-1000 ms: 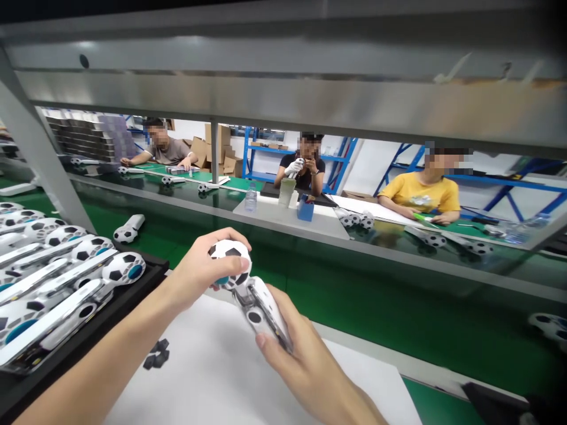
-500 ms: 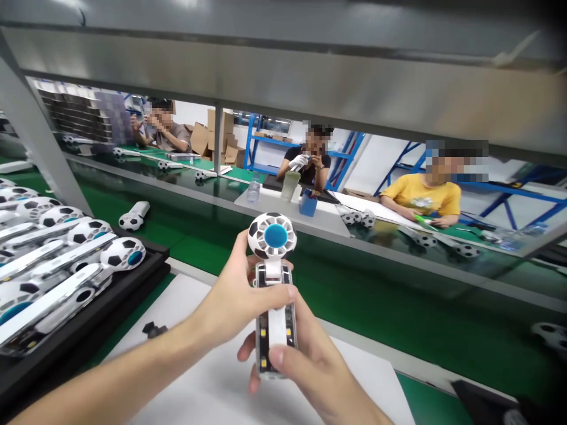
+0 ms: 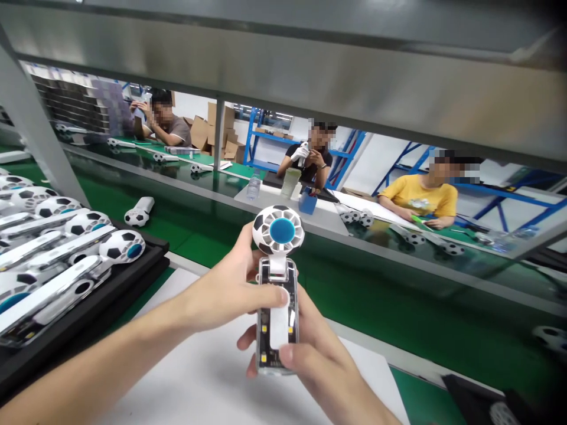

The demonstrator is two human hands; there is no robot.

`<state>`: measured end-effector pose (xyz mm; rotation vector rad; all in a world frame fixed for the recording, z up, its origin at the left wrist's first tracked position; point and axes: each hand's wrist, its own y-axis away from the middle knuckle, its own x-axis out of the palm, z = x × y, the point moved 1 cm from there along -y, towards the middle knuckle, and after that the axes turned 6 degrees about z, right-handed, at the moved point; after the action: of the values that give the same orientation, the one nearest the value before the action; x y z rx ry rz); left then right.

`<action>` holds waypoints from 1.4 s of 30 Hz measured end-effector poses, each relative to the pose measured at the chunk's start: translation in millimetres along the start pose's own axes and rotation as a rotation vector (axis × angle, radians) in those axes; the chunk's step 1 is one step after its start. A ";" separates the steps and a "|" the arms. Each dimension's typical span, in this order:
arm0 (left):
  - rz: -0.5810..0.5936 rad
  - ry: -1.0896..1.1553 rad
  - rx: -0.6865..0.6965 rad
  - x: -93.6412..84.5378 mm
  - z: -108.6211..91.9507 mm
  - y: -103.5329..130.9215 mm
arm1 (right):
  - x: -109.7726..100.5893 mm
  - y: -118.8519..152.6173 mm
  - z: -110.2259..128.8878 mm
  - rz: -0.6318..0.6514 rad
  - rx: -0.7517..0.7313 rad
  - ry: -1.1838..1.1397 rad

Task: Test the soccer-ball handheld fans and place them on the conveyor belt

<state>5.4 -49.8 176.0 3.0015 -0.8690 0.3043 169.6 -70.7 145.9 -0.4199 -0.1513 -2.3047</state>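
Upright in front of me is a handheld device with a football-patterned head [image 3: 262, 243] and a blue round centre. Its clear handle [image 3: 264, 342] shows a dark circuit board, small yellow squares and a white strip [image 3: 279, 330] down the middle. My left hand [image 3: 233, 289] is closed around the upper handle, its thumb on the top part of the strip. Lower down, my right hand [image 3: 316, 342] grips the handle from the right, thumb tip beside the strip's lower end. Fingers behind the device are partly hidden.
A black tray [image 3: 150, 268] at left holds several similar devices. Another device [image 3: 137, 215] lies on the green belt [image 3: 190, 236]. White paper [image 3: 195, 366] covers the surface below my hands. Across the belt sit three people. A metal beam [image 3: 283, 77] spans overhead.
The device sits slightly farther right and higher in view. My right thumb has shifted off the lower end of the white strip. Small black pieces on the paper are no longer visible.
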 end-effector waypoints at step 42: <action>-0.258 -0.446 0.076 8.9 -0.4 5.2 | -3.1 6.3 -15.8 -0.362 -0.190 0.711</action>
<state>9.9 -58.9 177.8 3.2557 -0.4720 -0.3542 172.1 -76.7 129.8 0.3817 0.3739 -2.6849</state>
